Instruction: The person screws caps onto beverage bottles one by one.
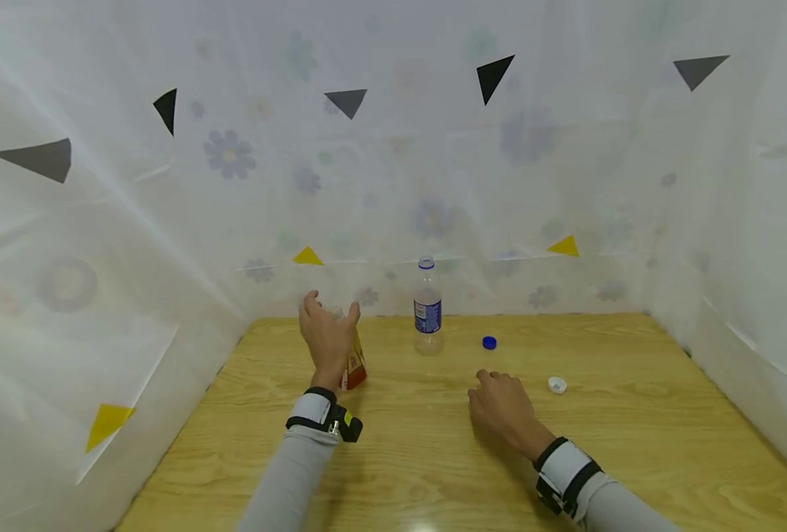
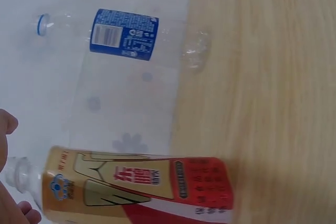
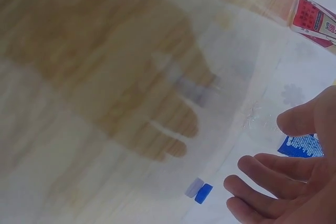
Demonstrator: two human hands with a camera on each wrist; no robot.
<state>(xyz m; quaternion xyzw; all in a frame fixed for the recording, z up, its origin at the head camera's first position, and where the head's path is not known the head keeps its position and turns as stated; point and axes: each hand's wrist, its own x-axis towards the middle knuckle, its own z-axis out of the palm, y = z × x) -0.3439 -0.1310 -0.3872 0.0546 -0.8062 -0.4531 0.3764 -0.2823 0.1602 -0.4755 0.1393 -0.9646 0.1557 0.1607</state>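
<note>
My left hand (image 1: 326,334) is at the top of a bottle with a gold and red label (image 1: 356,367), which stands upright on the left of the table. The thumb and fingers are spread apart; in the left wrist view the bare neck (image 2: 19,174) shows in the gap between them, with no cap on it. Low over the table, my right hand (image 1: 502,410) has loosely bent fingers and nothing in them. A blue bottle cap (image 1: 489,343) lies beyond it, and a white cap (image 1: 556,385) lies to its right, hollow side up.
A clear plastic bottle with a blue label (image 1: 428,316) stands uncapped near the back of the wooden table (image 1: 406,458), right of the gold and red one. A whitish flower-print sheet (image 1: 393,170) hangs behind and along both sides.
</note>
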